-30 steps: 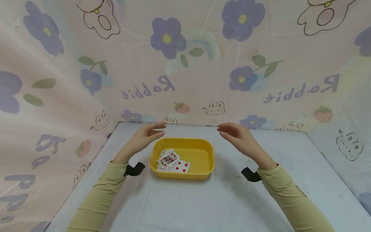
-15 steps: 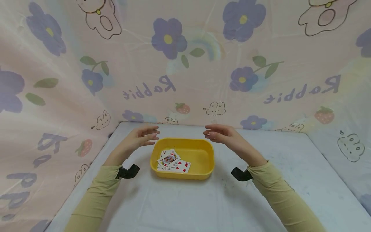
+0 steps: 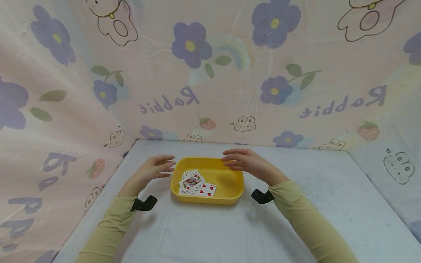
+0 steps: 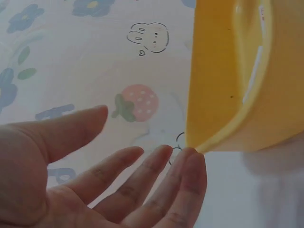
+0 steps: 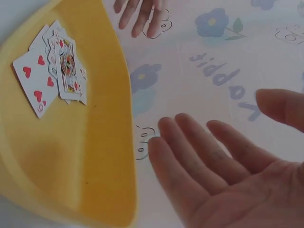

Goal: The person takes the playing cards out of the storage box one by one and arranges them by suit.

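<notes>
A yellow tray (image 3: pixel 227 179) stands on the white table with several playing cards (image 3: pixel 192 181) lying in its left part. A king of diamonds (image 5: pixel 68 64) lies face up on top, and a six of hearts (image 5: pixel 34 78) shows beside it. My left hand (image 3: pixel 148 173) hovers just left of the tray, its fingers spread and holding nothing. Over the tray's back right corner my right hand (image 3: pixel 253 164) is raised, fingers extended, with nothing in it. In both wrist views the palms and loose fingers are bare.
The white table (image 3: pixel 210 233) stretches out around the tray. A patterned cloth (image 3: pixel 230 80) with flowers and rabbits hangs behind and along the sides. A black wrist mount (image 3: pixel 144 204) sits on the left cuff, another mount (image 3: pixel 262 196) on the right.
Both hands have come lower and nearer to me. The right hand has also moved left toward the tray, the left hand slightly left. Tray and cards have stayed in place.
</notes>
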Demonstrator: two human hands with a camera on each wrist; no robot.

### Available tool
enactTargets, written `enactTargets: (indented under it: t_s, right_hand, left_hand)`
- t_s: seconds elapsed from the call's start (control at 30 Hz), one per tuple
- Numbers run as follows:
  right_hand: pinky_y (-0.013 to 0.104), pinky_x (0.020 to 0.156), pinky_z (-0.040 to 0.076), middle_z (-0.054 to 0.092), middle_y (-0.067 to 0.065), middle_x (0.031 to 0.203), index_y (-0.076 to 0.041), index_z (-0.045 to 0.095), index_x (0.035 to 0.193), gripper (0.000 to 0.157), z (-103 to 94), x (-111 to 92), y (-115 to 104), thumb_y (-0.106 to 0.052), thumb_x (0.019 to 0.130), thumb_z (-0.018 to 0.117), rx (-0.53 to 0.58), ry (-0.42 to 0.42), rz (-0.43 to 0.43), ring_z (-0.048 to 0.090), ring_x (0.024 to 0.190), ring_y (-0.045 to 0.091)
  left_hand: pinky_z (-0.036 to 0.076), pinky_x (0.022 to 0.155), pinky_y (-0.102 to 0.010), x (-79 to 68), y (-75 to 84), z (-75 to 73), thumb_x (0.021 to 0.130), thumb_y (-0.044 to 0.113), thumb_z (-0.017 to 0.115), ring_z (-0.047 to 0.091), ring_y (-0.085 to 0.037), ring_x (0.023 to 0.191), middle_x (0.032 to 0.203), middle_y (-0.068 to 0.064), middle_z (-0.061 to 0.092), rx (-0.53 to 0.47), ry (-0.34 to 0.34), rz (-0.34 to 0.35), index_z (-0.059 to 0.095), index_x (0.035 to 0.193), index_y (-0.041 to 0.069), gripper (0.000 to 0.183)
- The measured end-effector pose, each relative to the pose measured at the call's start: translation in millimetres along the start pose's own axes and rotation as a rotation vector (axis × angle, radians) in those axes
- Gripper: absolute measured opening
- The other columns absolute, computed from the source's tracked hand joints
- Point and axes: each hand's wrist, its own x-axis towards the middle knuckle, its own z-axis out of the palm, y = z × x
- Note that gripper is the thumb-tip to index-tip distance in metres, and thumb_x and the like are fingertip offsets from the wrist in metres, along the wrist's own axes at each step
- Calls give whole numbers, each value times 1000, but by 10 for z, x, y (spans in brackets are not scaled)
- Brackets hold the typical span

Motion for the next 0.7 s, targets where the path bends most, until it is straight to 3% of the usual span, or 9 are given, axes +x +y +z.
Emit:
enactTargets:
  t_s: [0.4, 0.7]
  right_hand:
    - [43, 99, 42, 56, 19, 130, 2, 47, 135, 43, 205, 275, 78, -23, 100, 51, 76, -22, 150, 52, 120, 36]
    - [45, 100, 41, 53, 25, 131, 9, 40, 137, 47, 312, 475, 281, -21, 101, 47, 117, -57, 235, 51, 121, 37]
  left_hand:
    - [51, 85, -44, 123, -187, 144, 94, 4, 59, 59, -35, 103, 124, -24, 50, -24, 129, -129, 43, 136, -4, 46]
    - [55, 78, -40, 181, -242, 197, 93, 4, 61, 63, -27, 92, 114, -20, 55, 40, 195, -180, 49, 132, -3, 42]
